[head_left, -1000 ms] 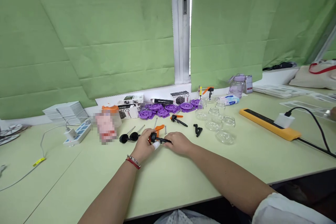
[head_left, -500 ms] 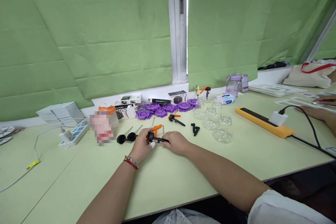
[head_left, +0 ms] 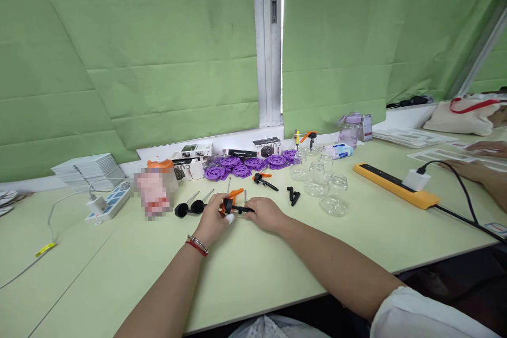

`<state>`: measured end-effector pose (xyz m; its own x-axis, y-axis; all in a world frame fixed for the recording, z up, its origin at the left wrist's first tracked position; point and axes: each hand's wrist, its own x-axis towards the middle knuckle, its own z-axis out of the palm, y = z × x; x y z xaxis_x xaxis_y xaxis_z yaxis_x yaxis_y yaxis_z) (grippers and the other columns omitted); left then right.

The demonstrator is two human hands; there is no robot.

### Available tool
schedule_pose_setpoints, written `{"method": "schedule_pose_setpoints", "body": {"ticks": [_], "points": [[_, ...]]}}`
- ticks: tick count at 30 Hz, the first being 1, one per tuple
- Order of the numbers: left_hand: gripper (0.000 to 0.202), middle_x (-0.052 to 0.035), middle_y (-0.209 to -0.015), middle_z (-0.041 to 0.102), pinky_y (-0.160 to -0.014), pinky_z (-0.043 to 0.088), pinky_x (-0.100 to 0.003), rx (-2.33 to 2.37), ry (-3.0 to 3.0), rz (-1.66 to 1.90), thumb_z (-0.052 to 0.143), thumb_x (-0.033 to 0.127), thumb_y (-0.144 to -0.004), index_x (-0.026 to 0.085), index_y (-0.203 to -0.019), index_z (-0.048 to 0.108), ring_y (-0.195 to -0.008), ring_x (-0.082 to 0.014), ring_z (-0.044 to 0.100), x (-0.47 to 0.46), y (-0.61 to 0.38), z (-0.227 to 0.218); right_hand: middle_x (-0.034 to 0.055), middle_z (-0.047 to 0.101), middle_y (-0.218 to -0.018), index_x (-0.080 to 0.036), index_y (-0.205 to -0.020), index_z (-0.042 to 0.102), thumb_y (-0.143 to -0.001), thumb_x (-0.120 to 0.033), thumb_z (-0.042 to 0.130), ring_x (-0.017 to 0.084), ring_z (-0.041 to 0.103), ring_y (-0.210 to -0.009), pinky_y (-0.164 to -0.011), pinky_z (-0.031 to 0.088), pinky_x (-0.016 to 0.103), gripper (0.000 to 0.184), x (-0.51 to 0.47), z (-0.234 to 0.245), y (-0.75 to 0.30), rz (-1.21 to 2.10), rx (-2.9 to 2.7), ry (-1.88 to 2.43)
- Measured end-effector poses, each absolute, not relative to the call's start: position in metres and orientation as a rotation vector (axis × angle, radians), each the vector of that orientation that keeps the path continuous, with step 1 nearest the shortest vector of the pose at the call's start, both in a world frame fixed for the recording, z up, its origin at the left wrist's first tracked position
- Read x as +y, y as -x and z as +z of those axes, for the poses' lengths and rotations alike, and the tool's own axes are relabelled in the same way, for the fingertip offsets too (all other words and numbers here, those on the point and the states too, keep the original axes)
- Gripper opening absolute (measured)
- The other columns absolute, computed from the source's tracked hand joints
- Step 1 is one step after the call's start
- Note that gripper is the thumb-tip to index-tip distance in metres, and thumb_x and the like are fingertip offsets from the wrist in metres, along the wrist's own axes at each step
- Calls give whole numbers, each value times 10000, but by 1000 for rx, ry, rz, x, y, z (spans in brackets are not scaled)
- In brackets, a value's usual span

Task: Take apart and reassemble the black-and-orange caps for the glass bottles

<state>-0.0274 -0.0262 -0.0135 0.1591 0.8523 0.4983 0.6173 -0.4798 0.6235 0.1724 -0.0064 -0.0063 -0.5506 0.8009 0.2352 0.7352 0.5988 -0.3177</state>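
My left hand [head_left: 214, 219] is closed around the round black head of a black-and-orange lever piece [head_left: 228, 205]. Its orange lever sticks up behind my fingers, and a white wrap or cap shows at my left thumb. My right hand [head_left: 267, 214] pinches the far end of the thin black stem, which points right. Just left of my left hand lie two black round cups with metal rods [head_left: 188, 208]. A similar black-and-orange lever piece [head_left: 264, 181] rests behind my right hand. Small black elbow-shaped parts [head_left: 293, 196] lie to the right of it.
Several clear glass jars [head_left: 333, 203] stand right of my hands, with an orange power strip [head_left: 396, 185] beyond them. Purple wheel-shaped parts [head_left: 241, 170] and boxes line the wall. At left are a white power strip [head_left: 113, 203] and cable. Another person's hands [head_left: 467, 169] are at far right.
The view has shifted slightly. Both hands keep their hold on the lever piece, which has turned a little between them.
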Motion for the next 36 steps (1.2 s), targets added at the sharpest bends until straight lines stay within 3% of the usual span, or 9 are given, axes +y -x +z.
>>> {"method": "schedule_pose_setpoints", "body": {"ticks": [12, 17, 22, 26, 36], "points": [[446, -102, -1105, 545, -665, 510, -304, 1610, -1926, 1285, 563, 199, -706, 180, -1147, 498, -842, -167, 599, -29, 29, -7, 93, 630, -1053, -172, -1018, 636, -920, -323, 466, 194, 600, -939, -727, 385, 264, 248, 43, 10, -180, 80, -2260, 1698], [460, -83, -1007, 578, -628, 490, -307, 1701, -1879, 1234, 544, 189, -714, 182, -1172, 498, -726, -157, 595, -27, 31, -10, 132, 591, -1116, -151, -993, 664, -922, -327, 454, 200, 613, -918, -708, 410, 260, 283, 65, 15, -166, 17, -2259, 1793], [339, -55, -865, 593, -649, 472, -315, 1941, -1706, 1321, 524, 136, -692, 160, -1029, 553, -691, -162, 574, -21, 40, -14, 180, 597, -1103, -103, -995, 672, -911, -258, 465, 234, 614, -959, -738, 431, 279, 273, 70, 10, -153, -27, -2273, 1817], [300, -44, -857, 596, -607, 464, -305, 1961, -1651, 1447, 517, 136, -680, 179, -973, 564, -650, -157, 555, -18, 48, -14, 209, 604, -1081, -83, -1029, 665, -899, -237, 482, 251, 615, -975, -759, 441, 291, 272, 70, 4, -150, -47, -2270, 1858], [317, -141, -1024, 618, -850, 452, -403, 2297, -1771, 1357, 476, 126, -700, 150, -984, 614, -991, -283, 575, -10, 71, -11, 146, 606, -1093, -137, -1027, 656, -884, -341, 534, 216, 635, -919, -738, 439, 276, 277, 74, -4, -162, -41, -2275, 1848]]}}
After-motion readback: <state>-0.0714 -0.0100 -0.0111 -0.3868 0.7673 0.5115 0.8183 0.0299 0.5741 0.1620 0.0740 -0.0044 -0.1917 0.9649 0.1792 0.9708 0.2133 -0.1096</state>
